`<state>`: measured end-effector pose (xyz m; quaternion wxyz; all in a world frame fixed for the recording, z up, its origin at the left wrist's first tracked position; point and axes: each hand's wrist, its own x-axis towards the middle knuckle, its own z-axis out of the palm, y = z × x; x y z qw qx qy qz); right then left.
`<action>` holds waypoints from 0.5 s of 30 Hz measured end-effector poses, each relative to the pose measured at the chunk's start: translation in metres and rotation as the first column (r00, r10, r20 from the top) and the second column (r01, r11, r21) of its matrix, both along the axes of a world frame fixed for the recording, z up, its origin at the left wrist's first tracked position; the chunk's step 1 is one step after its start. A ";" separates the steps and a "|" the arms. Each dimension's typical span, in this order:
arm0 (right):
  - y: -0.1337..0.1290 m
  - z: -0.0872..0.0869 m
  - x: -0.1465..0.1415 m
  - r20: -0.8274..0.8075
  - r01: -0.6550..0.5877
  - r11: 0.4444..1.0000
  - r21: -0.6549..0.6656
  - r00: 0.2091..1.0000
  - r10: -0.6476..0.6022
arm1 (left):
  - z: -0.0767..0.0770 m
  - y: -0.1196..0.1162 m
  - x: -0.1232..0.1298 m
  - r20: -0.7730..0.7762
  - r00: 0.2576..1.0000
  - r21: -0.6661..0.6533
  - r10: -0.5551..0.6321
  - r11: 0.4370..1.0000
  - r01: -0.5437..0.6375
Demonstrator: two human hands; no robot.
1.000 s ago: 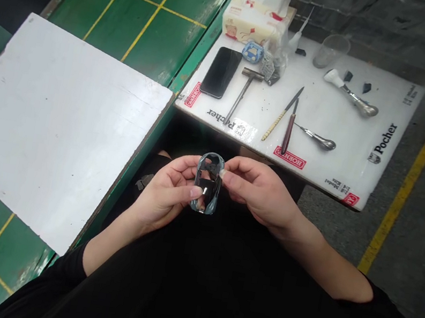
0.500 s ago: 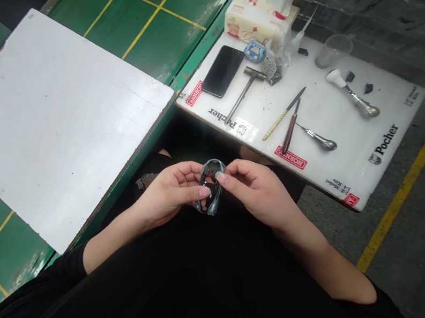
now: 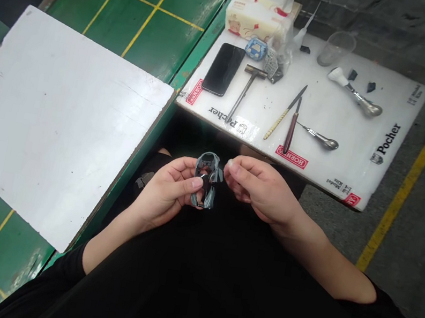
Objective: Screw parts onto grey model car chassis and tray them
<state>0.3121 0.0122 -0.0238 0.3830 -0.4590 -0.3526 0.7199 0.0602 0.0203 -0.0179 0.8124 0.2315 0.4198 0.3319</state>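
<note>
The small gray model car body [image 3: 213, 173] sits low in the middle of the frame, held in the curled left hand [image 3: 166, 190], with the half-open right hand [image 3: 260, 188] just beside it; it looks light and thin, so hold its sides gently.

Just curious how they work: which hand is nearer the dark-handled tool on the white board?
Right hand, just below the dark-handled tool; left hand sits farther off, down and left.
</note>
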 end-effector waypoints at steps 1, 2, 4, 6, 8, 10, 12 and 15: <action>0.000 0.000 -0.001 -0.031 0.009 1.000 -0.013 0.999 -0.010 | 0.001 0.001 0.000 0.020 1.000 -0.028 0.002 1.000 -0.001; 0.000 -0.001 -0.003 -0.063 0.014 0.999 -0.033 0.998 -0.016 | 0.001 0.003 -0.001 0.043 0.999 -0.047 0.001 0.999 0.001; -0.001 -0.001 -0.005 -0.118 0.012 0.997 -0.076 0.993 -0.021 | 0.001 0.004 -0.002 0.089 0.996 -0.073 -0.010 0.997 0.017; -0.001 -0.001 -0.007 -0.174 -0.018 0.995 -0.096 0.985 0.001 | 0.000 0.004 -0.003 0.119 0.993 -0.089 -0.023 0.996 0.034; -0.002 -0.001 -0.008 -0.227 -0.069 0.993 -0.094 0.973 0.046 | 0.000 0.003 -0.003 0.131 0.991 -0.094 -0.032 0.995 0.044; -0.003 0.000 -0.009 -0.265 -0.102 0.991 -0.091 0.961 0.075 | 0.002 0.003 -0.002 0.131 0.991 -0.089 -0.034 0.995 0.046; -0.004 0.000 -0.008 -0.274 -0.098 0.990 -0.099 0.959 0.067 | 0.004 0.002 -0.001 0.113 0.993 -0.075 -0.029 0.996 0.038; -0.003 0.000 -0.007 -0.204 -0.027 0.995 -0.092 0.979 0.008 | 0.007 0.001 0.002 0.061 0.998 -0.028 -0.001 1.000 0.003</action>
